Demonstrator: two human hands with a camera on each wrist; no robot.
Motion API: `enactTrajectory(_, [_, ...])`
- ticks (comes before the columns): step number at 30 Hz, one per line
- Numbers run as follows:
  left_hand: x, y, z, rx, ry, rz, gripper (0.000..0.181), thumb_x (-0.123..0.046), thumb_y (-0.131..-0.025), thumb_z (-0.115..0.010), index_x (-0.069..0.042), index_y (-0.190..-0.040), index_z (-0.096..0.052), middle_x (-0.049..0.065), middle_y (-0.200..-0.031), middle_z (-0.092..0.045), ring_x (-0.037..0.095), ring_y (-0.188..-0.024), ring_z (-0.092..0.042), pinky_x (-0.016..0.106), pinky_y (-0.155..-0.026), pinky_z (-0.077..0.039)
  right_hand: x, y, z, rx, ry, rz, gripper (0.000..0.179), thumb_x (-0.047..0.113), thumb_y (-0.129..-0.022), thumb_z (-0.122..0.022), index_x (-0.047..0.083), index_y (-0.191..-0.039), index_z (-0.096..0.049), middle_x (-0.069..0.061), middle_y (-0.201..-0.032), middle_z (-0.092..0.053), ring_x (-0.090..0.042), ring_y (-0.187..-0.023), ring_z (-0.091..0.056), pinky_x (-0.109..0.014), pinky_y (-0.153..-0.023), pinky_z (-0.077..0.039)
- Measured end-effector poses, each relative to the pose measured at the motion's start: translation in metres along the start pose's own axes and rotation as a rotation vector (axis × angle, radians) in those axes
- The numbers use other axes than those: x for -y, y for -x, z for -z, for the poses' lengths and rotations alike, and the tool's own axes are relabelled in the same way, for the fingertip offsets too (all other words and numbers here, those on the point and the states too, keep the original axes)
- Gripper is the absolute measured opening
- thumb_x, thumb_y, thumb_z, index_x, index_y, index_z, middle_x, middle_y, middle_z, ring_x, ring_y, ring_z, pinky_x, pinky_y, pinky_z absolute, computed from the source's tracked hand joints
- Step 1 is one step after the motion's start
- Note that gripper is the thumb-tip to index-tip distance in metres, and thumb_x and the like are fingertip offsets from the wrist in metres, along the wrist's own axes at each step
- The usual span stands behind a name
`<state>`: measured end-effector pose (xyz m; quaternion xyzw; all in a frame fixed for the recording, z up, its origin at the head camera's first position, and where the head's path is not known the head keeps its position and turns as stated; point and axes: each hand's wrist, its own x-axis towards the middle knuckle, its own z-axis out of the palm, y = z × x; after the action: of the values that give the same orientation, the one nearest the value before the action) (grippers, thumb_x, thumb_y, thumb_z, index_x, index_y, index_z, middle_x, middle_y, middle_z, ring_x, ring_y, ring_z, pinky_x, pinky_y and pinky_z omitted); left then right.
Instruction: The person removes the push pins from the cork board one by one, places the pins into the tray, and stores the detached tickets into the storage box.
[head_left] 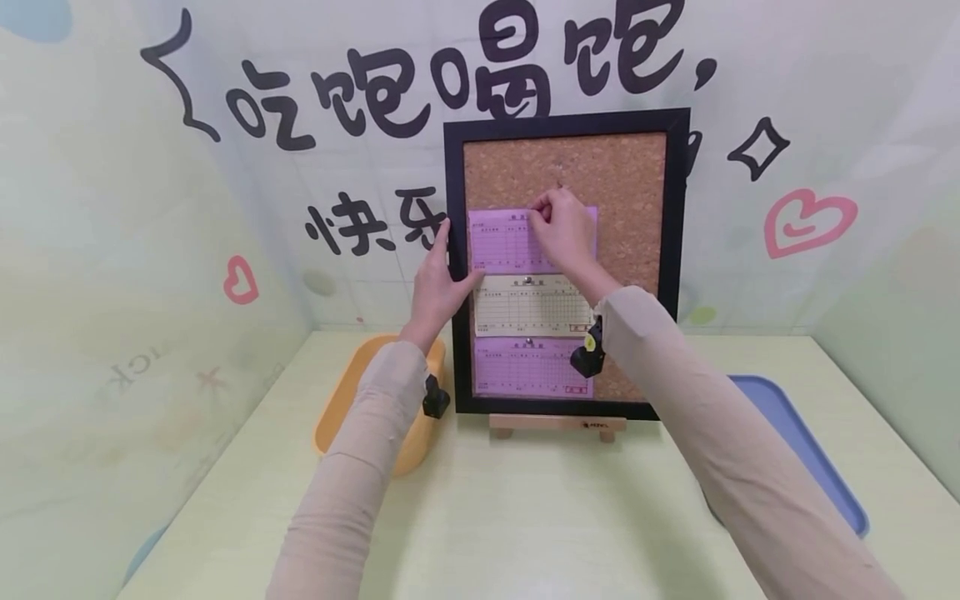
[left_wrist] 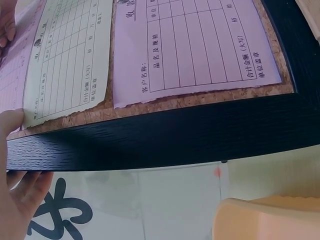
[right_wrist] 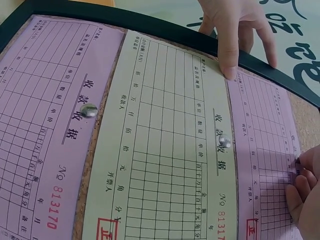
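Top purple slip (head_left: 495,242) lies flat on an upright framed cork board (head_left: 630,200), toward the board's left, above a cream slip (head_left: 510,310) and a lower purple slip (head_left: 525,371). A person's left hand (head_left: 438,292) grips the board's left edge. The right hand (head_left: 566,233), nearer the top slip's upper middle, has thumb and forefinger drawn together; whether they hold anything cannot be told. Below those fingertips the slip spreads, its long axis running across the board. Silvery pins (right_wrist: 89,110) dot the lower two slips.

Bright, diffuse light fills the head view, softly shadowing the table (head_left: 525,517) at lower centre; the left wrist view bows the black frame (left_wrist: 150,142); a pin (right_wrist: 89,110) glints left of centre in the right wrist view.
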<state>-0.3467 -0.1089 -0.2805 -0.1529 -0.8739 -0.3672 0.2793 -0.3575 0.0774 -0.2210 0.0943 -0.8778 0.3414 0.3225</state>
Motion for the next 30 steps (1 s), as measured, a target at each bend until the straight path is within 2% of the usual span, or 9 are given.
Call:
enactTrajectory(15, [0.0014,0.0018,0.0018,0.011,0.007,0.009,0.085,-0.021,-0.079,-0.069,-0.011,-0.145,-0.017,0.006,-0.147,-0.026,0.023,-0.13,-0.033,0.032,-0.106,-0.03,-0.0004,0.0012,0.0,0.041,-0.007,0.003,0.016,0.019,-0.088,-0.056,0.006,-0.093,-0.064,-0.006,-0.085,-0.056,-0.018,-0.076,-0.051,-0.031,-0.068,-0.04])
enactTrajectory(22, [0.0005,0.0005,0.0015,0.001,0.005,-0.006,0.085,-0.021,-0.079,-0.069,-0.011,-0.145,-0.017,0.006,-0.147,-0.027,0.022,-0.13,-0.033,0.032,-0.106,-0.03,-0.0014,0.0002,0.0003,0.017,0.006,0.032,0.013,0.017,-0.086,-0.058,0.007,-0.091,-0.065,-0.006,-0.083,-0.057,-0.019,-0.075,-0.052,-0.032,-0.069,-0.041])
enactTrajectory(30, [0.0019,0.0,-0.0007,-0.007,-0.002,-0.012,0.085,-0.021,-0.079,-0.07,-0.011,-0.145,-0.018,0.006,-0.147,-0.027,0.022,-0.129,-0.034,0.032,-0.105,-0.031,-0.0031,-0.0001,0.0024,0.035,0.034,0.075,0.012,0.015,-0.086,-0.058,0.006,-0.092,-0.064,-0.006,-0.085,-0.058,-0.019,-0.077,-0.054,-0.034,-0.071,-0.042])
